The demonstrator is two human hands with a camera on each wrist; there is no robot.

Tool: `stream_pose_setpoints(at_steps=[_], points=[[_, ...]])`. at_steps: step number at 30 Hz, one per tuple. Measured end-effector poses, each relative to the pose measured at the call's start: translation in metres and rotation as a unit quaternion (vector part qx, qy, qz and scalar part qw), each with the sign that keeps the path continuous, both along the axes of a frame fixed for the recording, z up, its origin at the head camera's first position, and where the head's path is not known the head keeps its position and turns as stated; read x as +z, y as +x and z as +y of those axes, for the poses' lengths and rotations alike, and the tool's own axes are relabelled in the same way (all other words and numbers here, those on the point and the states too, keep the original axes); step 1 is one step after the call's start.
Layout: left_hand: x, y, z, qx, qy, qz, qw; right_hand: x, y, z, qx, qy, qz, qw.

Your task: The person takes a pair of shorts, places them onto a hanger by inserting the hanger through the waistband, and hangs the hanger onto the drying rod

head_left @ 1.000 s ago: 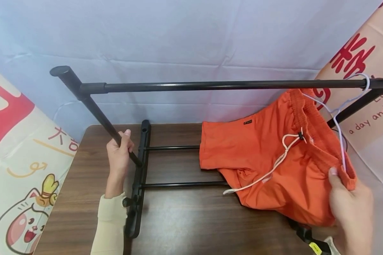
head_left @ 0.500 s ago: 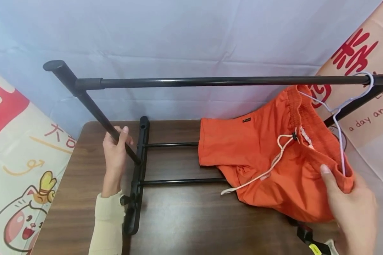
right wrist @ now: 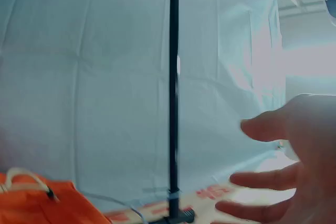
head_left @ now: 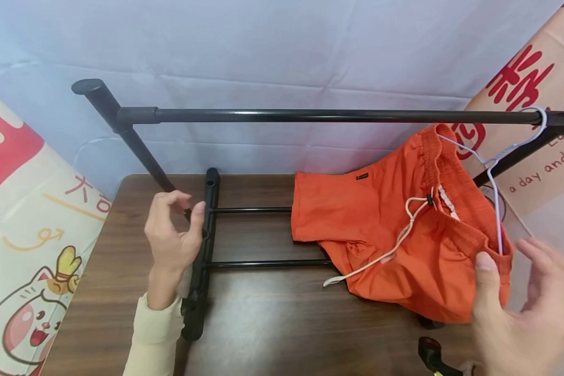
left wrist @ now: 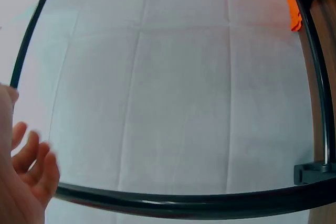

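Observation:
Orange drawstring shorts (head_left: 395,235) hang at the right end of a black clothes rack (head_left: 310,116), on a pale lilac hanger (head_left: 493,159) hooked over the top bar. Its arms run inside the waistband. My right hand (head_left: 531,313) is spread beside the waistband's near corner, thumb overlapping the fabric in the head view; the right wrist view shows those fingers apart with nothing between them. Around the rack's left post, my left hand (head_left: 174,230) has loosened, fingers and thumb apart. In the left wrist view the left hand (left wrist: 34,171) appears beside the post (left wrist: 184,205).
The rack's black foot (head_left: 202,261) and two lower rods (head_left: 263,265) stand on a brown wooden table (head_left: 272,324). A black strap-like piece (head_left: 434,355) is near my right wrist. A pale cloth backdrop (head_left: 263,52) rises behind, with printed cloths on both sides.
My right hand has let go of the waistband and moved slightly right and down. My left hand has released its grip on the post and its fingers have spread. The shorts stay hanging.

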State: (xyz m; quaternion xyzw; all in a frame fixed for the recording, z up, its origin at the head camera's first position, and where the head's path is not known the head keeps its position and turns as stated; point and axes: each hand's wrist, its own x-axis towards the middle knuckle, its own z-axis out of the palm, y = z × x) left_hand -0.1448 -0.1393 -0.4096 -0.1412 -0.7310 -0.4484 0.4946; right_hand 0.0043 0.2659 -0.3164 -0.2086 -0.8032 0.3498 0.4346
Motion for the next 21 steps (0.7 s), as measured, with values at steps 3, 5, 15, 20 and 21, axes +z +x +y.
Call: stream_pose_setpoints(at_steps=[3,5,15,20,21], points=[[-0.002,-0.003,0.002,-0.037,-0.064,-0.021,0.9970,-0.005,-0.017,-0.006,0.084,0.020,0.104,0.9908],[-0.004,-0.006,0.004,-0.051,-0.098,-0.048,0.9927,-0.012,-0.030,-0.005,0.131,0.038,0.126,0.9826],[-0.011,-0.036,0.017,-0.028,-0.247,-0.193,0.9491,-0.037,-0.087,0.000,0.235,0.128,0.021,0.9632],[-0.016,-0.057,0.024,0.007,-0.286,-0.234,0.9293,-0.047,-0.129,-0.008,0.266,0.154,-0.038,0.9509],[-0.018,-0.061,0.026,0.016,-0.293,-0.244,0.9243,-0.050,-0.138,-0.010,0.270,0.160,-0.057,0.9477]])
